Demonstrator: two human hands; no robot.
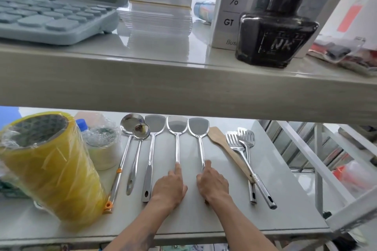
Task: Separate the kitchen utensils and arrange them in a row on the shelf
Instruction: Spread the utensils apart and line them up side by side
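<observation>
Utensil row: seven steel utensils and one wooden one lay on the lower shelf (265,199), heads toward the back, handles toward the front edge.
Long axes: the ladles and turners ran nearly straight front to back; the wooden spatula (226,146) and the two slotted turners slanted, handles drifting right.
Left end: a large ladle (130,123) with an orange-tipped handle, its bowl partly overlapped by a smaller ladle (141,131).
Middle: three flat steel turners, left turner (154,123), middle turner (177,126) and right turner (198,127), lay side by side with clear gaps between.
Right end: two slotted turners (240,138) crossed each other, the wooden spatula's handle running under them.
Left hand (169,186): palm down, loosely curled, index fingertip on the middle turner's handle, the rest of the handle hidden beneath it; whether it gripped is unclear.
Right hand (212,183): palm down over the right turner's handle, fingers curled around it, index finger extended beside the shaft.
Open room: bare shelf lay in front of the handles and to the right of the slotted turners, up to the shelf's right edge.
Tight side: a yellow tape roll (51,169) and a white wrapped roll (104,149) crowded the left, just beside the large ladle.
Overhead: the upper shelf (183,87) overhung the utensil heads.
</observation>
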